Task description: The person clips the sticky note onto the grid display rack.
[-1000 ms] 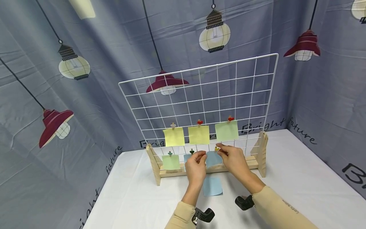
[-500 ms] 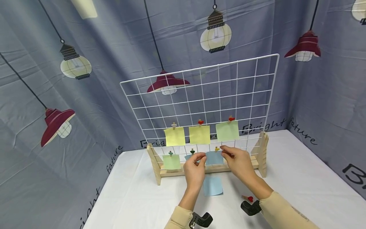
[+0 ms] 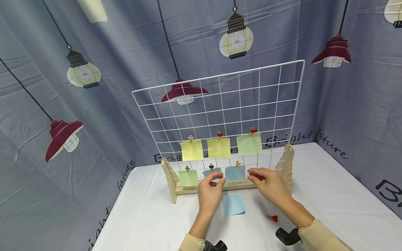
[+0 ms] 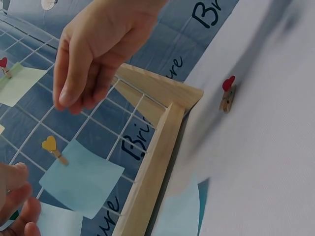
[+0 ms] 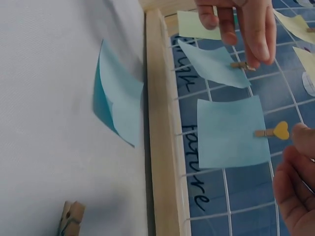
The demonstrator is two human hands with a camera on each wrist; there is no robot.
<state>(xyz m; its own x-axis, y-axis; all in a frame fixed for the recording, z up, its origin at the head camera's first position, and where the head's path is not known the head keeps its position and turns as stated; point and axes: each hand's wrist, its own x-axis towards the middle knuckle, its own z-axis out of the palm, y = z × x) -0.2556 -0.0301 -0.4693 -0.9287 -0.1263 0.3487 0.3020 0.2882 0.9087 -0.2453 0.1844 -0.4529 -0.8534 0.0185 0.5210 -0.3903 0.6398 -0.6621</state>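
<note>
A blue sticky note point(image 3: 235, 173) hangs on the white wire grid point(image 3: 230, 120), held by a clothespin with a yellow heart point(image 5: 271, 131). Just right of this note my right hand point(image 3: 270, 184) hovers, thumb and fingers loosely bent with nothing between them. To its left, my left hand point(image 3: 211, 193) is also empty, thumb and fingertips apart. It partly covers a second blue note point(image 5: 216, 65), which hangs tilted from a clothespin with a dark green heart point(image 3: 211, 166). In the left wrist view, the yellow-heart clothespin grips the note's upper edge.
Another blue note point(image 3: 233, 204) lies on the white table before the wooden stand point(image 3: 183, 190). Right of it lies a red-heart clothespin point(image 3: 272, 218). A green note point(image 3: 188, 178) hangs at the lower left; yellow notes point(image 3: 218, 148) and a green one point(image 3: 249, 143) hang above.
My right hand has drawn away from the yellow-heart clothespin, right and down. The left hand has dropped slightly left, off the blue note's edge. The red-heart clothespin on the table has come into sight.
</note>
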